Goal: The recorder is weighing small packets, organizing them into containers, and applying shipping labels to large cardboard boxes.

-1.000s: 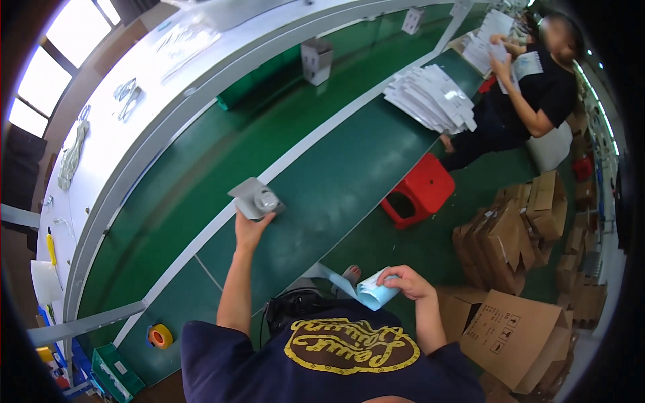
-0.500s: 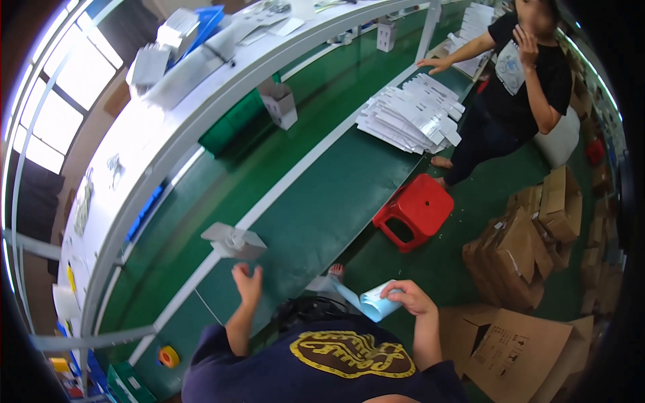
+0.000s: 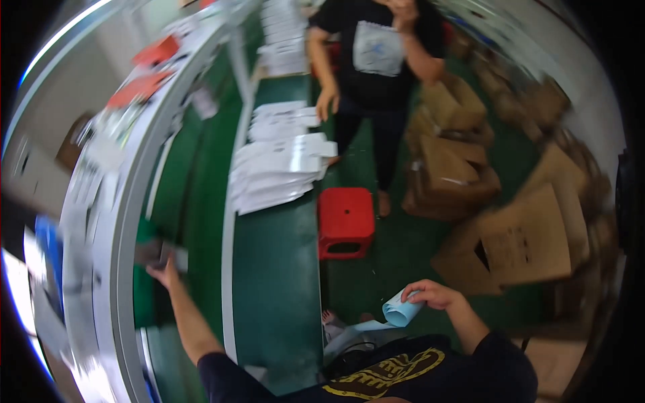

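My left arm stretches across the green conveyor (image 3: 196,201). My left hand (image 3: 163,270) is on a small open white carton (image 3: 180,259) beside the shelf; motion blurs both, but the fingers appear closed on its near edge. In my right hand (image 3: 433,295) is a roll of light-blue paper (image 3: 401,311), pinched by its upper edge. A loose strip (image 3: 368,326) trails from the roll toward my lap. Beyond the carton, part of a green crate (image 3: 144,299) shows under the shelf.
Flattened white cartons (image 3: 282,164) lie stacked on the green bench (image 3: 275,269). A red stool (image 3: 346,221) stands right of it. Another person (image 3: 376,67) stands beyond, one hand by the stack. Brown cardboard boxes (image 3: 450,168) crowd the right. A long white shelf (image 3: 117,269) runs along the left.
The view has swung to the right. My left hand has reached out leftward over the conveyor to the small carton. My right hand still holds the blue roll.
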`<action>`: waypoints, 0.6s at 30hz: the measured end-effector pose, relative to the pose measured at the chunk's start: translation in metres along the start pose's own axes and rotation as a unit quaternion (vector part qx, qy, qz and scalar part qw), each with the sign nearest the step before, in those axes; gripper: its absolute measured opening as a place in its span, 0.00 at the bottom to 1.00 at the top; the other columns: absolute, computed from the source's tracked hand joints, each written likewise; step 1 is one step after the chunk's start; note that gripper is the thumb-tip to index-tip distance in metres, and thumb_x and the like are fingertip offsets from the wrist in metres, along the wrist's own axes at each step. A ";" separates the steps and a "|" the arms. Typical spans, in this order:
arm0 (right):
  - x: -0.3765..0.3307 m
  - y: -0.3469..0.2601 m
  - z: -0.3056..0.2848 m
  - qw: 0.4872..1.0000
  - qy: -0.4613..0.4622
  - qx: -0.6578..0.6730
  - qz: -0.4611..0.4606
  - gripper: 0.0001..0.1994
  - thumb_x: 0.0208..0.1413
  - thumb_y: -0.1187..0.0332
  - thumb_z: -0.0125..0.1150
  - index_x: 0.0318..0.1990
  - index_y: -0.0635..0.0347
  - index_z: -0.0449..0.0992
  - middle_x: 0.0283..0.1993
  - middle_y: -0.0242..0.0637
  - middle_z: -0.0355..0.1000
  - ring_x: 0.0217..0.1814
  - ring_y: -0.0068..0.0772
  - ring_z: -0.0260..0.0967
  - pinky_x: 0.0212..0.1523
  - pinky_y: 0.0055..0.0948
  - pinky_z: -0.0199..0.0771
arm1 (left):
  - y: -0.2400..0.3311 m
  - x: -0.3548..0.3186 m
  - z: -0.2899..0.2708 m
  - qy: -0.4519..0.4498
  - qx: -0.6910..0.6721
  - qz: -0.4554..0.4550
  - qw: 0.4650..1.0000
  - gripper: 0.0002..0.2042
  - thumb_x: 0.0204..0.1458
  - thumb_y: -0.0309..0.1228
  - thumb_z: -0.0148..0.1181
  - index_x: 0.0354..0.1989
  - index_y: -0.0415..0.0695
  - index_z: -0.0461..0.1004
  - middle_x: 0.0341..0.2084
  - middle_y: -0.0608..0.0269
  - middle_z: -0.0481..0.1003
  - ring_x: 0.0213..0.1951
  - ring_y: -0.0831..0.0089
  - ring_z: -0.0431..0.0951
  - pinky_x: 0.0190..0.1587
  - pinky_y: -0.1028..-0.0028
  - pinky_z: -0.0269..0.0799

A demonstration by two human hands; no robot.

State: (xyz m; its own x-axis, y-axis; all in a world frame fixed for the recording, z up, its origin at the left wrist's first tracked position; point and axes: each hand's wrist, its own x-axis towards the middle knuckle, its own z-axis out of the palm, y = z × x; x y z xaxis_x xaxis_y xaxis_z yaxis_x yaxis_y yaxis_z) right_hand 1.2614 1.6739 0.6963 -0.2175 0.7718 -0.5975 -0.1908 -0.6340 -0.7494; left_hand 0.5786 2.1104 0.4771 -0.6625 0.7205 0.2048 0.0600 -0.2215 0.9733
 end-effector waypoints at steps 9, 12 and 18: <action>-0.030 0.026 0.000 0.999 0.033 0.017 -0.025 0.15 0.55 0.71 0.59 0.51 0.58 0.75 0.53 0.37 0.71 0.56 0.31 0.65 0.59 0.31 0.63 | 0.033 -0.008 -0.002 0.040 0.165 0.101 0.980 0.40 0.35 0.31 0.80 0.55 0.28 0.64 0.52 0.44 0.70 0.50 0.58 0.75 0.52 0.61 0.77; -0.039 0.026 0.003 0.996 0.052 0.014 -0.077 0.20 0.55 0.71 0.59 0.56 0.57 0.72 0.54 0.36 0.69 0.57 0.31 0.65 0.59 0.31 0.62 | 0.088 -0.119 0.040 0.067 0.325 0.129 0.935 0.38 0.41 0.37 0.77 0.56 0.27 0.63 0.54 0.41 0.68 0.52 0.54 0.74 0.53 0.62 0.77; -0.103 0.015 -0.042 0.926 0.153 0.053 -0.341 0.25 0.51 0.71 0.58 0.59 0.58 0.66 0.54 0.32 0.67 0.59 0.28 0.63 0.61 0.30 0.61 | 0.184 -0.324 0.006 0.016 0.207 0.091 0.974 0.39 0.42 0.39 0.77 0.56 0.27 0.62 0.52 0.42 0.69 0.52 0.54 0.73 0.53 0.63 0.77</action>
State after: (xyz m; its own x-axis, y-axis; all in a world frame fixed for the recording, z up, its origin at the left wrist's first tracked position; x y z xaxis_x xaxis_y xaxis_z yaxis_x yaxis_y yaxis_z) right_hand 1.3210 1.5870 0.7353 0.2669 0.9618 -0.0613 -0.2804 0.0167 -0.9597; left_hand 0.8087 1.8404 0.5902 -0.6359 0.6717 0.3801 0.4701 -0.0535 0.8810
